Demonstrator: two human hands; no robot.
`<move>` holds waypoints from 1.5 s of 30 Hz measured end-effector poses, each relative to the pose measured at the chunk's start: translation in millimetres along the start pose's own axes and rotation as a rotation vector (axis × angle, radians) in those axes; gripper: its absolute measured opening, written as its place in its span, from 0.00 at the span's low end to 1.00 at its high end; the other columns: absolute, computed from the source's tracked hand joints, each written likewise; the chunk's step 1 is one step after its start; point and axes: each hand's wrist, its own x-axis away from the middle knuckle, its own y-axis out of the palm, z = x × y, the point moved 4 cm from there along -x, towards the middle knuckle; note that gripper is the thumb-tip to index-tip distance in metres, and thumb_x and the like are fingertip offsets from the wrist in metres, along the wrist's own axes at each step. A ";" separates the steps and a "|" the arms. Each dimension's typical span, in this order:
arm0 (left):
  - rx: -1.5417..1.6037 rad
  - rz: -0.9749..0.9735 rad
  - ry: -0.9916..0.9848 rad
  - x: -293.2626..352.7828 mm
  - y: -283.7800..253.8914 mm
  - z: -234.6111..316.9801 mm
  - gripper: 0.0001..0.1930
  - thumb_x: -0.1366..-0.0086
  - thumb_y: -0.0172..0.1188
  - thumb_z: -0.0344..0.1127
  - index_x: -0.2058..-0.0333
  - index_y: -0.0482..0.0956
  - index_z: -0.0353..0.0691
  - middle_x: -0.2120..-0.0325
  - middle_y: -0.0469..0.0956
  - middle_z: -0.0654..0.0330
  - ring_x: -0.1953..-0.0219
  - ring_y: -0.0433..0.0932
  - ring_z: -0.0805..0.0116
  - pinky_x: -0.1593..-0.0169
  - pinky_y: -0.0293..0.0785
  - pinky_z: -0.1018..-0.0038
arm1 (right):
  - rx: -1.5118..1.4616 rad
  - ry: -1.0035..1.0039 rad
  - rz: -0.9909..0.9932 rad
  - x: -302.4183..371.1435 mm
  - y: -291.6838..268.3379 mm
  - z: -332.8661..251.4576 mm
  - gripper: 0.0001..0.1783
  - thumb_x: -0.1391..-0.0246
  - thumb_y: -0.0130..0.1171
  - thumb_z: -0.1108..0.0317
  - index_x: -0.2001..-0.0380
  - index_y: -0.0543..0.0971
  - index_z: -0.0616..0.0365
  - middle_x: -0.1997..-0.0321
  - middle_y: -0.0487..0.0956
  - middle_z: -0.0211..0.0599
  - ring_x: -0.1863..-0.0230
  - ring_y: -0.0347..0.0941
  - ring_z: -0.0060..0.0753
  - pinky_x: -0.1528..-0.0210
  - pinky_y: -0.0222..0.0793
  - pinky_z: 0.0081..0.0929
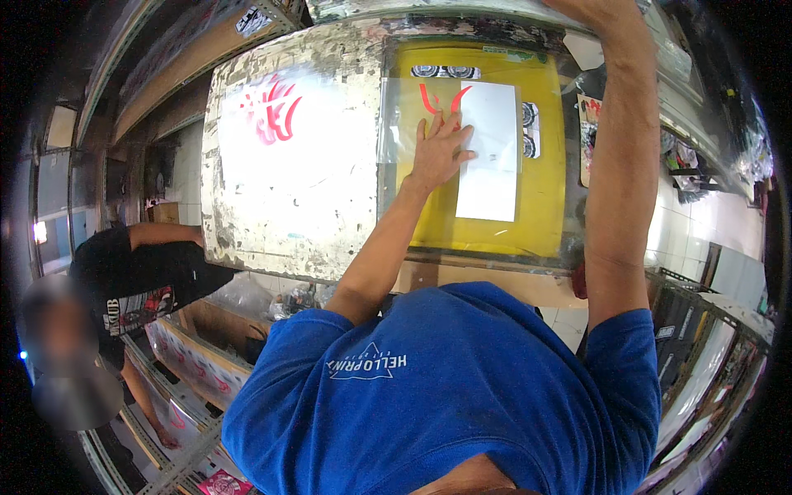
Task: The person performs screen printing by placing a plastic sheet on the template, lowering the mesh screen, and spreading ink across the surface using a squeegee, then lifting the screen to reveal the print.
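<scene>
My left hand [441, 153] lies with fingers spread on a clear film and the edge of a white paper sheet [492, 186]. Red strokes [429, 97] show around its fingertips. Both sheets rest on a yellow panel [540, 206] set in a dark frame, probably a printing screen. My right arm reaches far forward along the panel's right side. Only part of my right hand [596, 10] shows at the top edge, its fingers cut off, so any grip is hidden. Left of the panel, a worn white board [297, 194] carries a red, flame-like print [272, 114].
Small strips with black wheel-like pictures [445, 72] lie on the yellow panel. At the left, a person in a black shirt [161, 272] stands beside metal racks, one arm behind the white board. More shelving [701, 355] stands to the right. A wooden ledge [495, 280] runs before my body.
</scene>
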 end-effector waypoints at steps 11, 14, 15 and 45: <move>-0.054 0.091 0.043 -9.6 7.8 2.3 0.31 0.44 0.66 0.53 0.43 0.75 0.48 0.37 0.65 0.57 0.33 0.57 0.46 0.35 0.48 0.41 | -0.042 0.071 -0.052 -5.6 -2.7 5.4 0.26 0.54 0.67 0.46 0.65 0.86 0.59 0.66 0.84 0.46 0.63 0.80 0.43 0.58 0.74 0.35; -0.048 0.061 0.020 -10.8 7.7 1.7 0.31 0.43 0.65 0.54 0.43 0.74 0.48 0.36 0.64 0.57 0.32 0.55 0.47 0.34 0.47 0.41 | -0.105 0.112 -0.254 -6.0 -14.7 -2.3 0.26 0.55 0.67 0.46 0.64 0.87 0.59 0.65 0.84 0.47 0.64 0.80 0.43 0.58 0.74 0.34; -0.049 0.069 0.020 -10.2 7.7 0.4 0.31 0.43 0.65 0.54 0.43 0.74 0.48 0.36 0.64 0.57 0.32 0.55 0.47 0.34 0.47 0.41 | -0.104 0.092 -0.237 -4.2 -14.1 -3.6 0.26 0.55 0.67 0.46 0.64 0.87 0.59 0.65 0.84 0.47 0.64 0.80 0.43 0.59 0.75 0.34; 0.141 0.530 -0.303 151.1 -33.4 -19.5 0.35 0.63 0.77 0.40 0.53 0.79 0.32 0.40 0.67 0.49 0.41 0.63 0.47 0.38 0.57 0.54 | 0.055 0.020 -0.529 265.1 176.5 -8.0 0.34 0.58 0.69 0.62 0.43 0.75 0.39 0.56 0.74 0.36 0.50 0.67 0.43 0.47 0.55 0.46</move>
